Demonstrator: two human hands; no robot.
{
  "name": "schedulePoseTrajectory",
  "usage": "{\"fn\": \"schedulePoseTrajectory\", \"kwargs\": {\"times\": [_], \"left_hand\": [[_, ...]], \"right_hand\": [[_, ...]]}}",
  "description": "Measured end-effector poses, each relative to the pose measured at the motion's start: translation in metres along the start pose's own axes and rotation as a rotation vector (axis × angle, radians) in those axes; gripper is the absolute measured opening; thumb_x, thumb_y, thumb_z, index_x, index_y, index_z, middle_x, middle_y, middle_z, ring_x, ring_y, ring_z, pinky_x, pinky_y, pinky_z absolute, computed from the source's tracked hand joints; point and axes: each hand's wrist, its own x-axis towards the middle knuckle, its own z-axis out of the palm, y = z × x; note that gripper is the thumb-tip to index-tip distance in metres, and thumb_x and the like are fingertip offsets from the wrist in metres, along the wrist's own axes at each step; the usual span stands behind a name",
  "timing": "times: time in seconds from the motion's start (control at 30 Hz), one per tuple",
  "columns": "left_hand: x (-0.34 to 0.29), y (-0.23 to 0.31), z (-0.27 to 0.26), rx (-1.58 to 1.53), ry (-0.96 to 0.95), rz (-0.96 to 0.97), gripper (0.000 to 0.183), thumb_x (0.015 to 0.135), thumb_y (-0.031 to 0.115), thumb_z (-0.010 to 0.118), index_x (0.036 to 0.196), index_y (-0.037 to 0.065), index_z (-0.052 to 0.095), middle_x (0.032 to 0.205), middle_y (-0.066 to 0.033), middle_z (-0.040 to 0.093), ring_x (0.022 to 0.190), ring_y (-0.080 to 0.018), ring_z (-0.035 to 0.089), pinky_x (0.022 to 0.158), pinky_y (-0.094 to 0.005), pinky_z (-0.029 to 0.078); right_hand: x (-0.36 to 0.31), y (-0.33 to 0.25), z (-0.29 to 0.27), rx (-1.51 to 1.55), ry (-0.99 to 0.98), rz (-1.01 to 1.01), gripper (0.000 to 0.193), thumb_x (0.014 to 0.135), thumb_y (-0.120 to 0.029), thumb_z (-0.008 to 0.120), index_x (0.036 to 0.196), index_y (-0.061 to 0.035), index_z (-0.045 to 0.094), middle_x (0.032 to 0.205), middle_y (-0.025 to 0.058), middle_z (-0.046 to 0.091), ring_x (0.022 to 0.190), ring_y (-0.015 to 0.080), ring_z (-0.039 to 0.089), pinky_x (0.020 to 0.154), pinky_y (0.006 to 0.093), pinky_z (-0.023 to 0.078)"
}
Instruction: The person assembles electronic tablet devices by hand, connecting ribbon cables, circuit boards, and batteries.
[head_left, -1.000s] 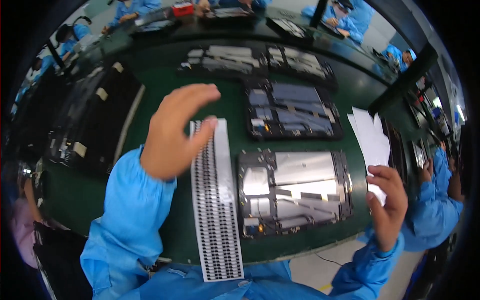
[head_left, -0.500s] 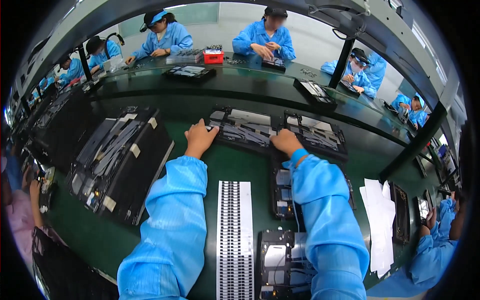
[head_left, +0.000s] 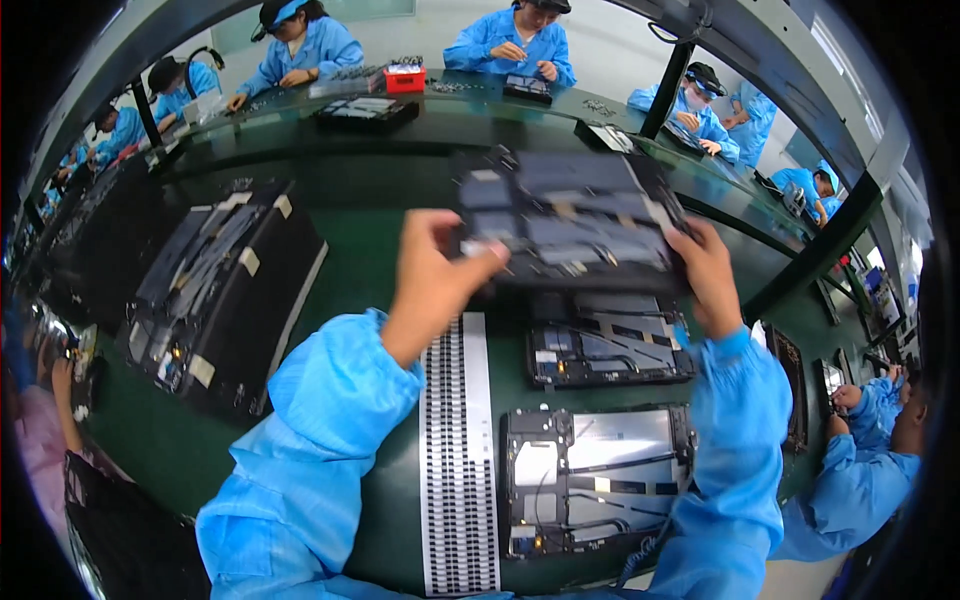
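Raised above the far middle of the bench is an opened black tablet housing [head_left: 590, 215], with dark and silver panels and strip cables inside, blurred by motion. My left hand [head_left: 435, 285] grips its left end, thumb on top. Closed on its right end is my right hand [head_left: 708, 270]. Below it on the bench lies a second opened tablet housing [head_left: 610, 345], partly covered by the raised one. Nearer me, a third opened housing [head_left: 620, 465] shows a silver panel and black cables. A white sheet with rows of small black pieces [head_left: 458, 480] lies between my forearms.
At left stands a tall black stack of housings [head_left: 255, 290] with pale tape tabs. A raised shelf [head_left: 480, 130] crosses the far side, carrying a red bin [head_left: 405, 79] and more housings. A dark post [head_left: 800, 255] rises at right. Several co-workers in blue sit around.
The tablet housing has come up off the bench between both hands and nearer to me. My right forearm has shifted right, uncovering more of the housings below. The view has tilted slightly downward.
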Motion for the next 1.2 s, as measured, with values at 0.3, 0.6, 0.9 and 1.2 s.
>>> {"fn": "schedulePoseTrajectory", "kwargs": {"times": [0.3,0.6,0.9,1.2], "left_hand": [[-0.060,-0.006,0.036,0.404,-0.376,0.122,0.054,0.073,0.042,0.068,0.107,0.003,0.051,0.099,-0.0175,0.050,0.097,-0.0336,0.048,0.087,-0.0420,0.036],[-0.136,0.012,-0.084,0.835,-0.918,0.532,0.055,0.077,0.024,0.064,0.125,0.005,0.046,0.134,-0.0210,0.036,0.125,-0.0390,0.031,0.102,-0.0469,0.025],[-0.165,0.028,-0.086,0.823,-0.889,0.493,0.065,0.064,0.025,0.072,0.121,0.004,0.049,0.134,-0.0242,0.034,0.127,-0.0426,0.028,0.102,-0.0508,0.023],[-0.164,0.025,-0.090,0.909,-0.896,0.518,0.063,0.067,0.031,0.067,0.122,0.005,0.049,0.133,-0.0223,0.037,0.125,-0.0411,0.031,0.102,-0.0510,0.023]], "right_hand": [[-0.056,0.104,-0.070,-0.539,0.182,-0.148,0.041,0.080,-0.025,0.064,0.104,0.0061,0.057,0.097,0.0205,0.060,0.089,0.0269,0.059,0.079,0.0323,0.045],[-0.191,-0.029,-0.046,-0.536,-0.170,-0.305,0.018,0.076,-0.008,0.059,0.092,-0.0001,0.059,0.090,0.0125,0.060,0.086,0.0256,0.058,0.078,0.0329,0.044],[-0.275,-0.011,0.105,-0.875,-0.271,-0.619,0.014,0.062,-0.013,0.059,0.066,-0.0001,0.061,0.066,0.0114,0.051,0.070,0.0260,0.046,0.064,0.0385,0.031],[-0.264,-0.008,0.124,-0.835,-0.241,-0.497,0.024,0.054,-0.023,0.069,0.063,-0.0024,0.062,0.066,0.0111,0.054,0.074,0.0258,0.047,0.068,0.0396,0.030]]}}
